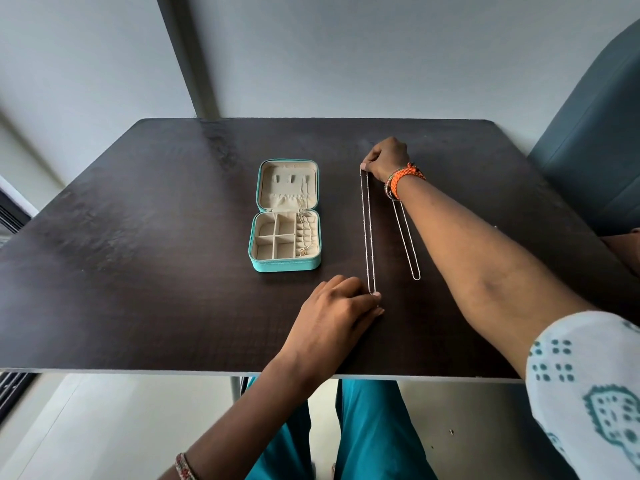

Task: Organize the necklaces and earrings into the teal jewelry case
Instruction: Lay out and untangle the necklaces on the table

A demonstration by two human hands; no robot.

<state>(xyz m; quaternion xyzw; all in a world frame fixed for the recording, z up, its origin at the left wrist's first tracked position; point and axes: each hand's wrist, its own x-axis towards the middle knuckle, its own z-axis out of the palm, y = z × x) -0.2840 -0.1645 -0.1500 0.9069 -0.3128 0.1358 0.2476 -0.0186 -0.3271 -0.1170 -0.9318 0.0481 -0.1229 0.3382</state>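
**Necklace stretched between 2 hands**

I see my right hand (386, 159) pinching the far end of a silver necklace (367, 233) at center frame, my left hand (332, 306) pinching its near end. The open teal jewelry case (285, 266) sits just left; a 2nd necklace (407, 240) lies right.

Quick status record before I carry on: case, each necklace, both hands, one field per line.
case: teal jewelry case open on the dark table, lid laid flat
in case: thin chain with gold pendant along the right side
long necklace: stretched straight on the table, right of the case
short necklace: lying on the table, further right, not held
right hand: pinches the long necklace's far end
left hand: fingertips at its near end; grip unclear
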